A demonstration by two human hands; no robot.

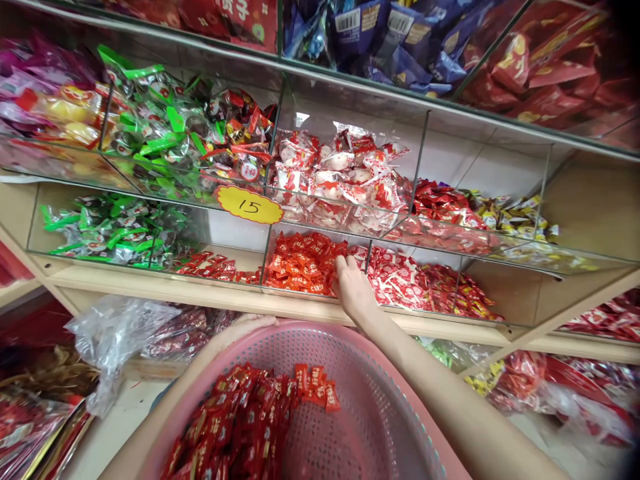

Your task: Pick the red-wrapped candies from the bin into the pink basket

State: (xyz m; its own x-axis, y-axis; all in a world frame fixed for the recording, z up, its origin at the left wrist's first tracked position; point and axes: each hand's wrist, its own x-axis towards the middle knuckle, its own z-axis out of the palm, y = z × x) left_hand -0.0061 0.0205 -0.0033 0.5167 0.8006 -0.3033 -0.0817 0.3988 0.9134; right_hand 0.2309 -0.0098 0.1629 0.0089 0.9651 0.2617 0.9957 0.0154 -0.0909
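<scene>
**Two hands, one basket: restocking the orange-red sweets**

Two hands are busy. The left hand (pixel 240 330) curls its grip closed over the far rim of the pink basket (pixel 380 413), at 11 o'clock. The right hand (pixel 354 288) reaches into the shelf bin at 12 o'clock, fingers among the orange-red sweets (pixel 303 263); whether they pinch any, I cannot tell. More red sweets (pixel 240 420) lie in the basket. Judged step: transfer between basket and bin; next calls for a firm handful.

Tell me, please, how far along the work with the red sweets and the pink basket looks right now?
Done: a heap of red sweets already lies in the pink basket. In hand: the right hand reaches into the orange-red sweets in the shelf bin; the left hand grips the rim. Left: much of the basket is bare.
</scene>
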